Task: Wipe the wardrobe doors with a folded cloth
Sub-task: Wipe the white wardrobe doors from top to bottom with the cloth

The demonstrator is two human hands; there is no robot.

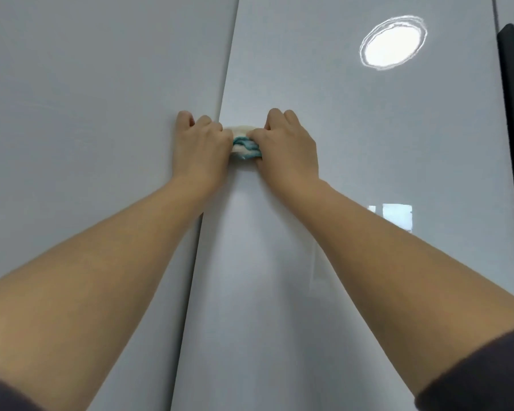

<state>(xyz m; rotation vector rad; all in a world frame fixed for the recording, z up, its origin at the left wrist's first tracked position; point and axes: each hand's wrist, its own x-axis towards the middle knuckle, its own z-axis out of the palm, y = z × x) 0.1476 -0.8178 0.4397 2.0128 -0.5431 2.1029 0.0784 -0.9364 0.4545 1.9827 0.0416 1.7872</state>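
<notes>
Grip comes from both sides: the left hand [201,146] and the right hand [285,143] each pinch one end of a folded white cloth with teal stripes [245,143]. Their fingers are curled in and their knuckles raised, so only a short bunched stretch of fabric shows between them. The cloth sits against a glossy pale grey wardrobe door [353,149], at the edge of that panel. It is just to the right of the thin vertical seam [229,69], which runs up from behind the left hand. That hand straddles the seam, and its outer fingers lie over the neighbouring matt grey door panel [86,114] to the left of the grip. How firmly the cloth presses on the surface cannot be told. Both bare forearms reach up to the grip from below, with a dark sleeve cuff [481,375] showing low on the right arm. High to the right of the grip, a bright oval lamp reflection [392,43] shines in the gloss. Below and to the right, beside the right forearm, is a pale window reflection [396,216]. Far right of the grip stands a black vertical strip [512,143].
</notes>
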